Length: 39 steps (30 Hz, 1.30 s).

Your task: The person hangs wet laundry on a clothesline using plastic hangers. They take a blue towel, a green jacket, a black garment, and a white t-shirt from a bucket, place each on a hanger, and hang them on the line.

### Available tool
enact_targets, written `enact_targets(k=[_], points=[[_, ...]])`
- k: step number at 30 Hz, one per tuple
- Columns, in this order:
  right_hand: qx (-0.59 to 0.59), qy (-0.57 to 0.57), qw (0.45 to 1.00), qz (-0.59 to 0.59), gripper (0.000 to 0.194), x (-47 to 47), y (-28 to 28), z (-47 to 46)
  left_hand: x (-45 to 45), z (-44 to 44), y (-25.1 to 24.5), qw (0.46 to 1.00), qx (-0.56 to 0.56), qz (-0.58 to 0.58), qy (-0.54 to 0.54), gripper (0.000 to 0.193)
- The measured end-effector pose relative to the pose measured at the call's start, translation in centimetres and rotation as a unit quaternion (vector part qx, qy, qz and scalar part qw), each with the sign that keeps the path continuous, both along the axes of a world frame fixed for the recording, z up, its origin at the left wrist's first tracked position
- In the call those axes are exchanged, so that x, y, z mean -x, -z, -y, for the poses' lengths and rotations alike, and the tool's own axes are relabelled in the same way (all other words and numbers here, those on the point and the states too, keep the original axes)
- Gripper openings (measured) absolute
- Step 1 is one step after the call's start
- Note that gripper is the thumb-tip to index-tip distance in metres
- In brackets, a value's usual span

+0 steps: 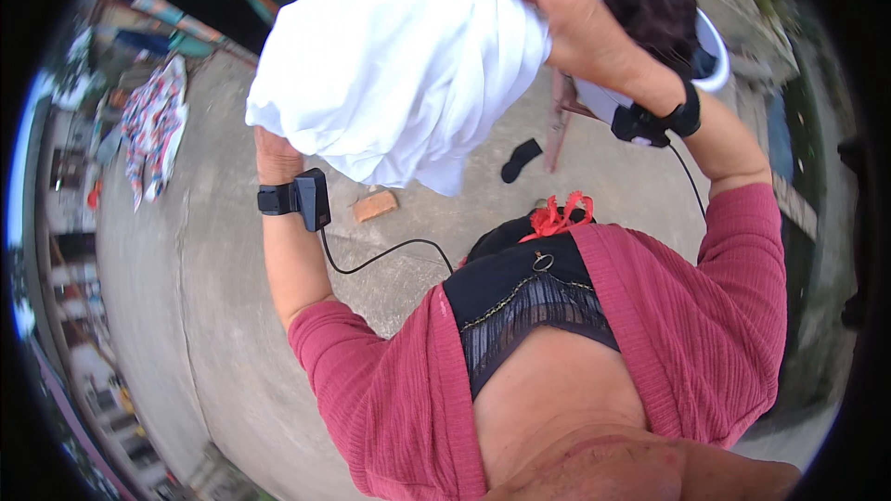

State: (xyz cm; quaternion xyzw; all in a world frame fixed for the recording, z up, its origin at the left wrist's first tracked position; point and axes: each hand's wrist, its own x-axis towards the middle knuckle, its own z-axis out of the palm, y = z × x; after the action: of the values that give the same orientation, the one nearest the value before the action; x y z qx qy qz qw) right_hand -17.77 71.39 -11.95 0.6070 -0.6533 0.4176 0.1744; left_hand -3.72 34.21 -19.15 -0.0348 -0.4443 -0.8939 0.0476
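A bunched white cloth (397,69), apparently a garment, is held up in front of me at chest height or higher. My right hand (557,21) grips its far right side, with a blurred finger lying over the fabric. Under the cloth's left edge goes my left hand (277,142); only its base shows, and the fingers are hidden in the folds. Beyond my right forearm stands a white bucket (717,49) with dark wet-looking clothing (651,17) in it.
A reddish stand (559,118) is beneath the bucket. On the concrete floor (230,278) lie a dark sock (521,160) and a brick (374,206). A patterned cloth (156,129) hangs or lies at the far left. Cables run from both wrist devices.
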Motion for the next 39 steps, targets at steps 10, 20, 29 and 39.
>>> enact_targets(k=[10,20,29,39], points=[[-0.176,-0.011,0.946,0.273,0.033,8.6,8.3,5.1,-8.0,-4.2,-10.5,0.769,0.493,0.057,-0.403,0.033],[-0.014,-0.105,0.986,0.127,0.050,3.3,6.3,11.6,-4.7,-8.9,-10.2,0.920,0.146,0.036,-0.363,0.031],[-0.099,-0.323,0.880,0.335,0.028,-1.0,4.7,17.9,-6.6,-5.7,-10.4,0.800,0.377,0.073,-0.461,0.033],[-0.103,-0.251,0.939,0.211,0.032,4.3,-1.6,20.7,-10.1,-1.7,-9.9,0.528,0.742,0.100,-0.402,0.024]])
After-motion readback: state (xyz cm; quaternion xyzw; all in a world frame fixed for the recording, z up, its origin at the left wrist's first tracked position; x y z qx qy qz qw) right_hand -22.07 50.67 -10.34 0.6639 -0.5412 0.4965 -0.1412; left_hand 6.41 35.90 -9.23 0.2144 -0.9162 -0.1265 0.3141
